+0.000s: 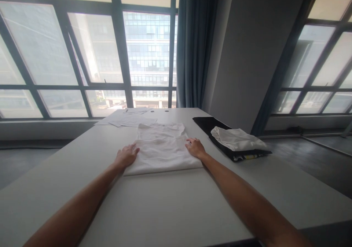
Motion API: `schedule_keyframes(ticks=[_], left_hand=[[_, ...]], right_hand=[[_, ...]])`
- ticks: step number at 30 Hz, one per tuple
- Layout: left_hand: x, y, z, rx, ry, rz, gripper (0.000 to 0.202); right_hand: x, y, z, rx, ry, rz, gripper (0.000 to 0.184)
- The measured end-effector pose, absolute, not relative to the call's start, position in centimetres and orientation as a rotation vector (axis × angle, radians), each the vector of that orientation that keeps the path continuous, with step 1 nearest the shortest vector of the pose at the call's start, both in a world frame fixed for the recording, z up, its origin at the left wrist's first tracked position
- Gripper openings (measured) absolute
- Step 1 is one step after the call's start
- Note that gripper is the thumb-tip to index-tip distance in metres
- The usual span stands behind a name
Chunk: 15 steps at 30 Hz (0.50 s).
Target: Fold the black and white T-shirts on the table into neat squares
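Observation:
A white garment (165,153), folded into a rough rectangle, lies in front of me on the white table (165,206). Its upper part is creased, and a fold line runs across it. At its left edge rests my left hand (128,155), fingers spread and lying flat. My right hand (195,147) lies on the right edge with its fingers stretched out over the cloth. Neither hand grips the fabric. What kind of garment it is, I cannot make out.
To the right, a crumpled white cloth (238,139) sits on folded black fabric (205,122) with a patterned edge. Paper sheets (132,119) lie at the table's far left. Beyond are windows (148,49), a blue-grey curtain (194,49) and a grey pillar (247,56).

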<state>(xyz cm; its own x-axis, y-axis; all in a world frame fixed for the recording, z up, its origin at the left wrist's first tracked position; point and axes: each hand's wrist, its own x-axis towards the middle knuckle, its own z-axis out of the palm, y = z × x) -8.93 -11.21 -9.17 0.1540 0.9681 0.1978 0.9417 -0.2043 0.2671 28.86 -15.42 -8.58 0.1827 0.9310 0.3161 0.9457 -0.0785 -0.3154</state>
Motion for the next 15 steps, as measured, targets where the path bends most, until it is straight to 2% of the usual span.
schedule_keyframes(ticks=[3,7,11,15], left_hand=[[-9.3,-10.3,-9.4,2.329,1.765,0.681,0.048],[-9.4,-9.7,-9.5,2.288,1.643,0.968,0.046],[-9.2,-9.2,-9.5,2.329,1.416,1.192,0.054],[-9.0,-9.0,-9.3,2.397,1.197,1.234,0.072]], right_hand=[[29.4,-14.6,-8.8,-1.991,-1.741,-0.047,0.032],[29.8,-14.5,-8.9,-1.978,-1.772,-0.065,0.026],[29.7,-14.6,-8.7,-1.949,-1.819,-0.103,0.024],[29.9,-14.5,-8.5,-1.921,-1.781,-0.039,0.026]])
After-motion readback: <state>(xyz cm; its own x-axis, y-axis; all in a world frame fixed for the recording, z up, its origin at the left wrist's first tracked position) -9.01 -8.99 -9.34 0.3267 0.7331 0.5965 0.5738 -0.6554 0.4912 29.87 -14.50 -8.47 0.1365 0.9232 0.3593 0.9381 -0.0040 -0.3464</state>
